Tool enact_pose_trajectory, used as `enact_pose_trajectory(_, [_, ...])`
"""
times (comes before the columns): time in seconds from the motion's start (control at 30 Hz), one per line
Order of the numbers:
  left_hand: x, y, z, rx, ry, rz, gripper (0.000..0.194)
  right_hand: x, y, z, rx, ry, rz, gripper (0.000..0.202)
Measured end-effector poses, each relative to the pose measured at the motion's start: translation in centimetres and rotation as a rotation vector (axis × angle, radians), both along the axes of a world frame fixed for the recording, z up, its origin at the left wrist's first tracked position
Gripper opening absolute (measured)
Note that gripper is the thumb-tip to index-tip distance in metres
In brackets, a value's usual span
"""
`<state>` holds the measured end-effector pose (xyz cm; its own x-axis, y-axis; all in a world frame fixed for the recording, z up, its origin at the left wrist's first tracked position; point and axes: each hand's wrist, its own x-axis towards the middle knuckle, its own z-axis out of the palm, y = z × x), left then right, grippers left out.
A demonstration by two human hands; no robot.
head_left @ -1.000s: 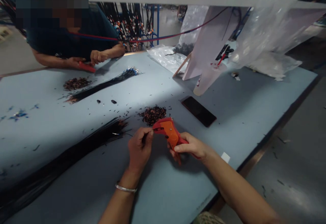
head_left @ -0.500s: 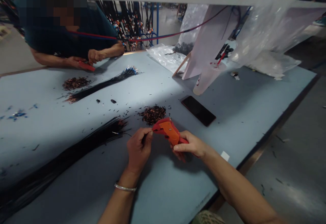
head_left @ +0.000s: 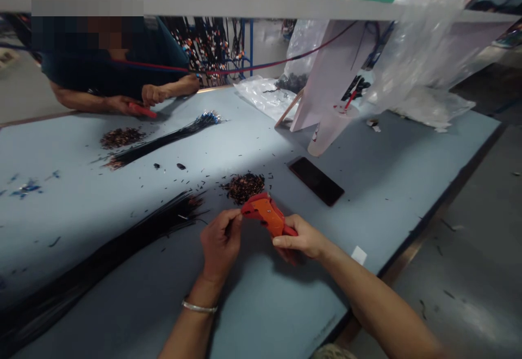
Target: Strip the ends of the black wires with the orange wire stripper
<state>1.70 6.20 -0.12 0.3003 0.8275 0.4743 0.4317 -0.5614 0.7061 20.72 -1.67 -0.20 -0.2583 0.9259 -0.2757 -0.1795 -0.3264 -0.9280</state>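
My right hand (head_left: 302, 237) is wrapped around the handles of a red and orange wire stripper (head_left: 267, 213), its jaws angled up and to the left. My left hand (head_left: 222, 239), with a bracelet at the wrist, is closed in a pinch right at the tip of those jaws. Whatever sits between the left fingertips is too small to make out. Just beyond the tool lies a pile of dark and coppery clippings (head_left: 245, 187). A thick bundle of black wires (head_left: 134, 242) stretches across the table to the left of my hands.
Across the table a co-worker's hands (head_left: 141, 100) hold a red tool, near another clippings pile (head_left: 122, 137) and a smaller wire bundle (head_left: 167, 138). A phone (head_left: 317, 180) and a plastic cup with a straw (head_left: 332, 130) are to the right. A shelf (head_left: 265, 4) spans overhead.
The whole view has shifted slightly, showing more above the shelf. My hands and the wire stripper keep nearly the same pose, with the left fingers still at the jaws.
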Motion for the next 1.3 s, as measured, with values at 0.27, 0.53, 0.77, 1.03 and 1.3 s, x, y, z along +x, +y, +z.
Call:
enact_pose_trajectory(0.27, [0.0,0.0,-0.1,-0.044,-0.005,0.012,0.018,-0.7,0.0,-0.1,-0.031,0.005,-0.038,0.045])
enact_pose_trajectory(0.53, [0.4,0.4,0.1,-0.071,0.029,0.032,0.018,-1.0,0.2,-0.7,-0.066,0.065,-0.118,0.045])
enact_pose_trajectory(0.77, [0.6,0.4,-0.1,-0.014,0.066,0.046,0.02,-0.7,0.1,-0.6,-0.143,0.182,-0.102,0.038])
enact_pose_trajectory(1.03, [0.2,0.6,0.3,-0.112,0.024,0.122,0.019,0.1,0.2,-0.9,-0.13,0.26,-0.232,0.034])
enact_pose_trajectory(1.3, [0.4,0.5,0.1,-0.124,0.004,0.13,0.018,-0.3,0.2,-0.1,-0.06,0.208,-0.099,0.037])
